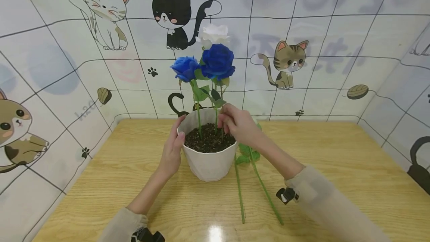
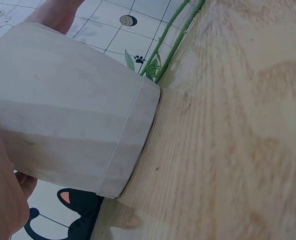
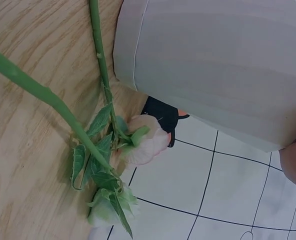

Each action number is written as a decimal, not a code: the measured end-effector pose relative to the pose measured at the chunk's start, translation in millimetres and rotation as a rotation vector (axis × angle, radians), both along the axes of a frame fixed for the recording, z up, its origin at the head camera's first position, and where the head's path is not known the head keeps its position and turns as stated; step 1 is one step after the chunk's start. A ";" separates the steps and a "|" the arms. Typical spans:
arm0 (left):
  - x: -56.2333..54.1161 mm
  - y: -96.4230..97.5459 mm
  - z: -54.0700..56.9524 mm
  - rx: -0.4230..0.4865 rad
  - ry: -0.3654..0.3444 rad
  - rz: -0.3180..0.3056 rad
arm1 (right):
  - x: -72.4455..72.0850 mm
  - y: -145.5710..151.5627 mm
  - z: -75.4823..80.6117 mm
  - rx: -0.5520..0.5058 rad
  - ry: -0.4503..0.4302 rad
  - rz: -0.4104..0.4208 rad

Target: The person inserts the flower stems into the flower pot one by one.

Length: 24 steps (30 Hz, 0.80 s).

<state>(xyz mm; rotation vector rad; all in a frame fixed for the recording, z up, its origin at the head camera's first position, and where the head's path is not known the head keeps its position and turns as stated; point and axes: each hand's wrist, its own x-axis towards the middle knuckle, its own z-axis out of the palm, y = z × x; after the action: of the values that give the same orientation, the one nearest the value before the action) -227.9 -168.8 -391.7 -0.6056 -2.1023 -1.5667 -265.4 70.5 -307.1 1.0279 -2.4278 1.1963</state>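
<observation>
A white faceted flower pot (image 1: 209, 165) filled with dark soil (image 1: 205, 143) stands upright on the table. A light blue rose (image 1: 185, 68), a dark blue rose (image 1: 218, 61) and a white rose (image 1: 214, 34) rise from it. My left hand (image 1: 171, 154) grips the pot's left side, thumb near the rim. At the right of the pot, my right hand (image 1: 240, 124) pinches a thin rose stem low above the soil; which bloom it carries I cannot tell. In the right wrist view only a bit of a hand (image 3: 295, 162) shows beside the pot (image 3: 213, 65).
Right of the pot, two cut roses lie on the wooden table (image 1: 302, 152), their green stems (image 1: 265, 188) pointing toward me. Their pale pink bloom (image 3: 147, 140) and whitish-green bloom (image 3: 108, 207) lie toward the back. A cat-patterned wall covering (image 1: 231, 6) encloses the table's back and sides.
</observation>
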 end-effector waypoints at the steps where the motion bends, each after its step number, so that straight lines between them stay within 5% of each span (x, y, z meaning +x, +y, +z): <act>1: 0.2 0.3 0.0 -0.001 0.002 0.000 | 0.7 0.0 -0.1 -0.008 0.004 0.004; 24: 0.3 0.0 0.7 0.005 0.009 -0.011 | 0.8 1.5 -7.5 -0.083 0.092 0.037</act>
<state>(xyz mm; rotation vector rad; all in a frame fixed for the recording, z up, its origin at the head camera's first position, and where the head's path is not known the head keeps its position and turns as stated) -227.6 -168.8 -391.0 -0.6219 -2.0918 -1.5713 -264.6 72.0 -314.6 1.0828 -2.2796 1.2217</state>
